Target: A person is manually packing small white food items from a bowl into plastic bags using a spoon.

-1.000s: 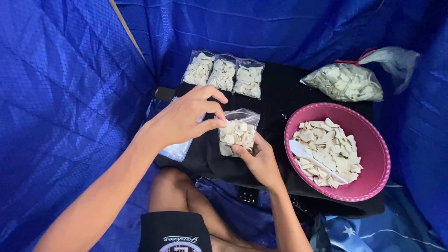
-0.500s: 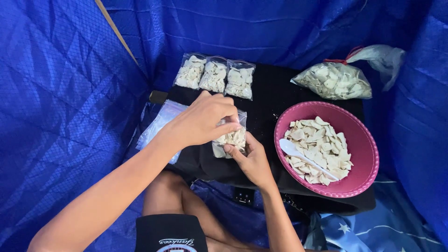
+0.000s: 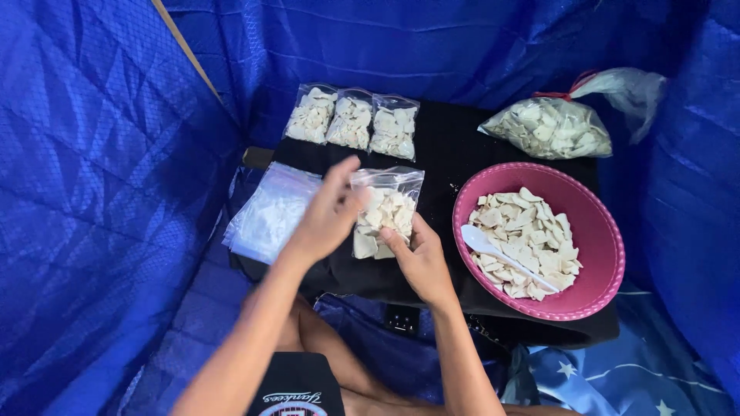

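Observation:
My right hand (image 3: 420,260) grips the lower edge of a small clear bag (image 3: 385,212) filled with pale white chips, held over a black board (image 3: 455,154). My left hand (image 3: 327,216) sits at the bag's left side, thumb and fingers touching its top corner. A pink bowl (image 3: 601,231) with more white chips and a white spoon (image 3: 501,256) stands to the right of my right hand. Three filled small bags (image 3: 353,122) lie in a row at the board's far side.
A large clear bag of chips (image 3: 549,129), tied with a red band, lies at the back right. A stack of empty clear bags (image 3: 270,216) rests at the board's left edge. Blue tarp walls (image 3: 92,192) close in on all sides. My legs are below the board.
My left hand has slid from on top of the bag to its left top corner. The bag's mouth now shows flat. The camera view has shifted slightly.

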